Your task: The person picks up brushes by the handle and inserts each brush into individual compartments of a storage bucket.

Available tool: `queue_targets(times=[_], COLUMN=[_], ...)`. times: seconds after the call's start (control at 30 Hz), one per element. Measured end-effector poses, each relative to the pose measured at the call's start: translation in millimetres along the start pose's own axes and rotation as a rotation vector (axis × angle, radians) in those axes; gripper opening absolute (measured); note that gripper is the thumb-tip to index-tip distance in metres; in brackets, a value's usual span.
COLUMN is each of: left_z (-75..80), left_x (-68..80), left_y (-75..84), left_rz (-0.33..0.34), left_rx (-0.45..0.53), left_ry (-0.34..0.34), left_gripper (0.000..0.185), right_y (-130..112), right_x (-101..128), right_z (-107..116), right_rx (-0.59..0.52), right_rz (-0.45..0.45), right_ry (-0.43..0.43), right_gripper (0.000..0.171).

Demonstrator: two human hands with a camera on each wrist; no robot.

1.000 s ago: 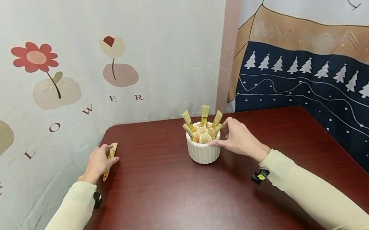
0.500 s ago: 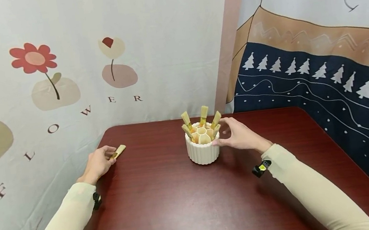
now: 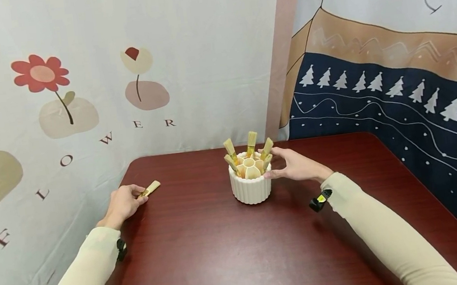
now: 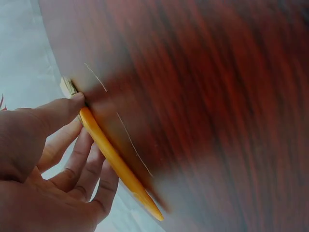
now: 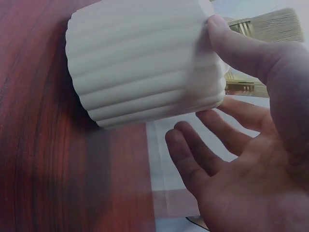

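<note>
At the table's left side my left hand (image 3: 122, 205) pinches a flat paintbrush (image 3: 153, 187) between thumb and fingers. Its pale bristles point right and away in the head view, and in the left wrist view its orange handle (image 4: 113, 157) slants along beside the fingers, close over the tabletop. A white ribbed brush holder (image 3: 252, 190) with petal-shaped compartments stands upright near the back middle. Several similar paintbrushes (image 3: 252, 142) stand in its outer compartments, bristles up. My right hand (image 3: 300, 165) grips the holder's right rim, thumb on the near side and fingers reaching behind it.
The dark red wooden table (image 3: 224, 256) has rounded back corners. A pale curtain (image 3: 210, 60) with printed flowers hangs along the left and back, and a navy cloth (image 3: 377, 111) with white trees hangs at the right.
The paintbrush in my left hand has swung from nearly upright in the view to pointing right, its bristle end moving right. My right hand has stayed at the holder's rim, shifting only slightly.
</note>
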State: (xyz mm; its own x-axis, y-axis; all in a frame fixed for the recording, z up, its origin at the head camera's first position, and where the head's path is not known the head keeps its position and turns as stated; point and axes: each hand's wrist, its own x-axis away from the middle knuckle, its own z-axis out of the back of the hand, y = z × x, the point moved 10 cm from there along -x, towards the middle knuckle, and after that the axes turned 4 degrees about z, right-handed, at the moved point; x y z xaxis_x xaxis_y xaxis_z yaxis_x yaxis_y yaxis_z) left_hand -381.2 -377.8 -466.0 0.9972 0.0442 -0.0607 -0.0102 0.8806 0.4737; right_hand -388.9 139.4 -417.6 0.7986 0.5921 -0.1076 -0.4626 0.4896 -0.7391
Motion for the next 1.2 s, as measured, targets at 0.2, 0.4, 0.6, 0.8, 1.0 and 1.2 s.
queue_targets(times=[0.2, 0.4, 0.6, 0.8, 1.0, 1.2], left_z=[1.4, 2.0, 1.9, 0.3, 2.3, 4.4], left_x=[1.4, 1.9, 1.3, -0.6, 0.5, 3.0], left_y=[3.2, 6.9, 8.8, 12.1, 23.3, 36.7], left_rz=[0.004, 0.006, 0.012, -0.001, -0.041, -0.064], left_rx=[-0.019, -0.02, -0.018, -0.009, -0.013, -0.007], left_ry=[0.015, 0.013, 0.007, 0.014, 0.044, 0.084], left_gripper=[0.026, 0.025, 0.026, 0.027, 0.028, 0.028], right_y=[3.1, 4.0, 1.7, 1.2, -1.6, -4.7], right_x=[-1.5, -2.7, -2.2, -0.4, -0.1, 1.8], right_z=[-0.8, -0.6, -1.1, -1.9, -1.8, -2.6], right_rx=[-0.039, -0.052, -0.059, -0.053, -0.026, -0.014], right_rz=[-0.008, -0.012, -0.033, -0.032, -0.007, -0.012], right_ry=[0.01, 0.032, 0.049, 0.082, 0.112, 0.131], right_gripper=[0.088, 0.083, 0.083, 0.082, 0.08, 0.081])
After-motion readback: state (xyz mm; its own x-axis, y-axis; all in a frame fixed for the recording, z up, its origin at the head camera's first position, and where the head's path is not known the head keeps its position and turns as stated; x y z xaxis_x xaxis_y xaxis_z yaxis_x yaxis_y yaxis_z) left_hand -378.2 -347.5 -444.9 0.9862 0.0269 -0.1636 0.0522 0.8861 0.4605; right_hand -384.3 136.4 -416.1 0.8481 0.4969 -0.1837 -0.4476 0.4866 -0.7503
